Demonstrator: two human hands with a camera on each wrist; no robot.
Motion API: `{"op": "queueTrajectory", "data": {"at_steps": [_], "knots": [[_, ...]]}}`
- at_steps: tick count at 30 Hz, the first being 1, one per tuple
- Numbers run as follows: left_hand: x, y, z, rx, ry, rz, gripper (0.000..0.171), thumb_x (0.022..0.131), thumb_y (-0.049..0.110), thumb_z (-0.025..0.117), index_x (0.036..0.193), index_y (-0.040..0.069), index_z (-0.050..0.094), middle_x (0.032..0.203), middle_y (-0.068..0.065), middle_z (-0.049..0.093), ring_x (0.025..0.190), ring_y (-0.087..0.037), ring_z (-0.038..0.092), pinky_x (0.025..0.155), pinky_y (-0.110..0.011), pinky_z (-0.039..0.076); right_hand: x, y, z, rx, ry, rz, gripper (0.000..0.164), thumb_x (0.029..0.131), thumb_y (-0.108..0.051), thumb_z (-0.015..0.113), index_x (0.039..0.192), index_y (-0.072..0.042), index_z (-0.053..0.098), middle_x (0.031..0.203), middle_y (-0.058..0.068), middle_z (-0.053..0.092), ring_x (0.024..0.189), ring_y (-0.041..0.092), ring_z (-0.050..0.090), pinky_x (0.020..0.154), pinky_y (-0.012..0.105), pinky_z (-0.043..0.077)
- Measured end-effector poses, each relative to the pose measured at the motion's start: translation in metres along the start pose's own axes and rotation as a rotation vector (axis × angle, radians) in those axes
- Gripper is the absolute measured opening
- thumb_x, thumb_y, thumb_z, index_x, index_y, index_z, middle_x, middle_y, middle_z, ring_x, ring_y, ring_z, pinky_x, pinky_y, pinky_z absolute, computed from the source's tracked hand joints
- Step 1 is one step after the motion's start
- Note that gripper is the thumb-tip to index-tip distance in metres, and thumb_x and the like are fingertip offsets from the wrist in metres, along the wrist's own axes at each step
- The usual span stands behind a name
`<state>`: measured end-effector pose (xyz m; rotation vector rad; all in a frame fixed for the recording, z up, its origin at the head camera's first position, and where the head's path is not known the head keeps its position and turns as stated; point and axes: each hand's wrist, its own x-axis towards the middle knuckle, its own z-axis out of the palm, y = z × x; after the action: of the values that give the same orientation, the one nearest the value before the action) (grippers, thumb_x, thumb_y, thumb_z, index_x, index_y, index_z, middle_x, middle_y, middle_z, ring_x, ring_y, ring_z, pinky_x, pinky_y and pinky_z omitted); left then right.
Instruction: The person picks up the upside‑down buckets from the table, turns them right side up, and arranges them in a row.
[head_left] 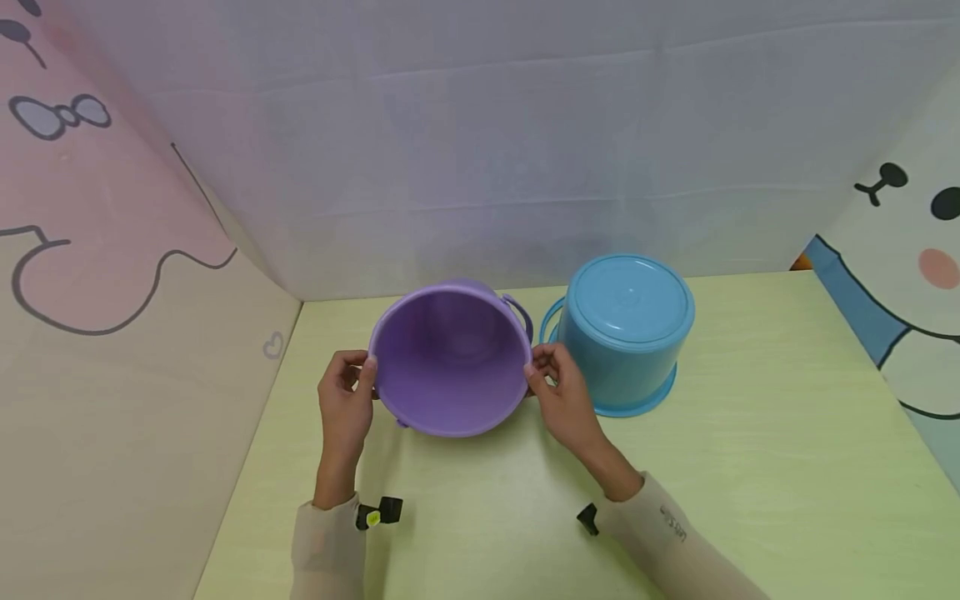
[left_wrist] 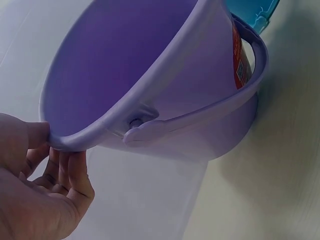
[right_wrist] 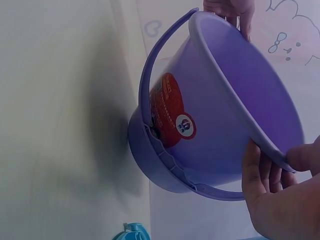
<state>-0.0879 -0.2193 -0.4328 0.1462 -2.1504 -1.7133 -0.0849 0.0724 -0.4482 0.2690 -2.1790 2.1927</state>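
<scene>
A purple bucket (head_left: 450, 367) is tilted with its open mouth toward me, between my two hands. On its left side my left hand (head_left: 348, 400) pinches the rim, thumb inside and fingers outside. My right hand (head_left: 562, 396) grips the rim on the opposite side in the same manner. The bucket's handle (right_wrist: 145, 90) hangs down along the outer wall, past a red label (right_wrist: 170, 110). In the left wrist view the handle joins a pivot just under the rim. Just right of my right hand stands a blue bucket (head_left: 626, 333), upside down, its base facing up.
The pale yellow table (head_left: 757, 450) extends under both buckets. A white cloth wall (head_left: 480, 167) rises at the table's back edge, and printed panels with cartoon animals stand at the left (head_left: 120, 250) and right. The blue bucket's handle (head_left: 549, 321) sticks out toward the purple one.
</scene>
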Motion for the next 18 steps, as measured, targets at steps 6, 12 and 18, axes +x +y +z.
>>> {"op": "queueTrajectory", "data": {"at_steps": [6,12,18], "knots": [[0.0019,0.0029,0.0000,-0.036,0.024,-0.051,0.018,0.105,0.001,0.061,0.113,-0.015,0.060,0.091,0.006,0.061,0.066,-0.004,0.055,0.055,-0.016,0.053,-0.0028,-0.0058,0.0036,0.010,-0.029,0.028,0.030,0.104,0.010,0.055,0.132,0.008,0.048,0.113,0.029,0.056,0.090,0.019,0.060,0.075,0.025,0.061],[0.0030,0.0045,-0.0005,-0.088,0.011,-0.092,0.013,0.106,0.000,0.060,0.113,-0.012,0.060,0.092,0.003,0.062,0.064,-0.006,0.056,0.056,-0.017,0.053,-0.0009,-0.0075,0.0039,0.022,-0.033,0.028,0.033,0.104,0.010,0.055,0.135,0.008,0.046,0.113,0.029,0.057,0.089,0.017,0.061,0.075,0.025,0.061],[0.0050,0.0079,-0.0002,-0.163,0.001,-0.141,0.008,0.106,-0.001,0.059,0.110,-0.007,0.061,0.093,0.002,0.062,0.064,-0.005,0.059,0.055,-0.018,0.052,0.0032,-0.0106,0.0027,0.023,-0.018,0.015,0.035,0.103,0.010,0.056,0.137,0.010,0.046,0.109,0.025,0.058,0.085,0.014,0.062,0.074,0.030,0.063]]}}
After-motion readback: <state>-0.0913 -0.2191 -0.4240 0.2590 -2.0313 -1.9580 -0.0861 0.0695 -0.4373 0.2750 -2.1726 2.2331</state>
